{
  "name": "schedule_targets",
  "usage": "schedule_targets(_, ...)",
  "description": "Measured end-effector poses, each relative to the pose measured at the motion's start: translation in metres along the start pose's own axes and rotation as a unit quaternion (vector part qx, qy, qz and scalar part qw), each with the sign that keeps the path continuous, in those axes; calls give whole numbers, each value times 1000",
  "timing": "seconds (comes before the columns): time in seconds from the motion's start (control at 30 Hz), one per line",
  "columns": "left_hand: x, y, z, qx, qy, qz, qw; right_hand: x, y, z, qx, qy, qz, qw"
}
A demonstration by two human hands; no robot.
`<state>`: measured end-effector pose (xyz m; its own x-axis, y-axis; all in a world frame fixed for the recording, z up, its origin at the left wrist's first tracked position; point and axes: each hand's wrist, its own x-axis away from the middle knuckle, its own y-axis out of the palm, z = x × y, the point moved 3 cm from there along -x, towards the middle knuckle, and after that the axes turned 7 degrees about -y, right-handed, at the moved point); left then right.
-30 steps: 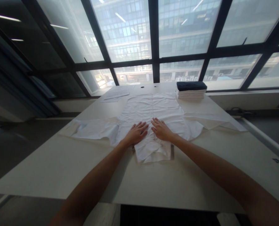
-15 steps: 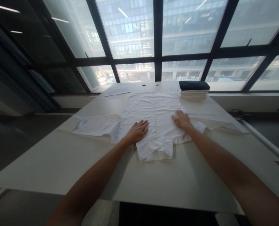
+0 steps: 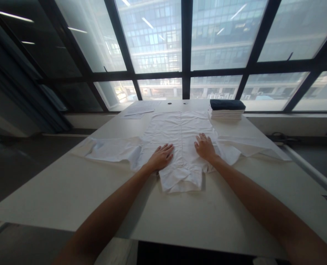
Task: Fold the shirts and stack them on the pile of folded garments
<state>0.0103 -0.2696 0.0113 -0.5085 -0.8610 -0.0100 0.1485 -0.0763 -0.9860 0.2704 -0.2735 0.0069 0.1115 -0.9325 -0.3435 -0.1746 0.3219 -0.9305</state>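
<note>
A white shirt [image 3: 166, 127] lies spread on the table, collar end toward me and both sleeves stretched out sideways. A seam or front edge runs down its middle. My left hand [image 3: 162, 156] rests flat on the shirt left of that line, fingers extended. On the other side of the line, my right hand [image 3: 205, 146] lies on the cloth with its fingers spread. Neither hand grips the fabric. The cloth under both palms is hidden.
The white table [image 3: 69, 191] reaches to the windows. A folded dark blue cloth [image 3: 227, 104] tops a stack of folded white cloths [image 3: 226, 115] at the back right. Papers [image 3: 138, 109] lie at the back left. A dark curtain [image 3: 22, 81] hangs at far left.
My right hand has slid left across the shirt, closer to the middle line. My left hand stays in the same place on the cloth. The camera view has tilted slightly up.
</note>
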Motion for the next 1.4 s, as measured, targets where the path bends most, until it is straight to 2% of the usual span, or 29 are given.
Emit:
schedule_targets(0.1, -1, 1, -1, 0, 2, 5, 1000, 4, 6, -31, -57, -66, -40, 995)
schedule_targets(0.2, 0, 1, -1, 1, 0, 9, 1000, 7, 11, -42, -72, -107, -81, 988)
schedule_targets(0.3, 0, 1, 0, 3, 0, 6, 1000, 8, 14, -35, -63, -92, -106, 988)
schedule_targets(0.57, -1, 0, -2, 3, 4, 4, 1000, 9, 14, -24, -53, -63, -99, 992)
schedule_targets(1.27, 0, 1, -4, 5, -3, -2, 1000, 9, 12, -21, -52, -56, -94, 993)
schedule_targets(1.4, 0, -1, -9, -4, -22, -2, 1000, 9, 11, -19, -51, -44, -100, 993)
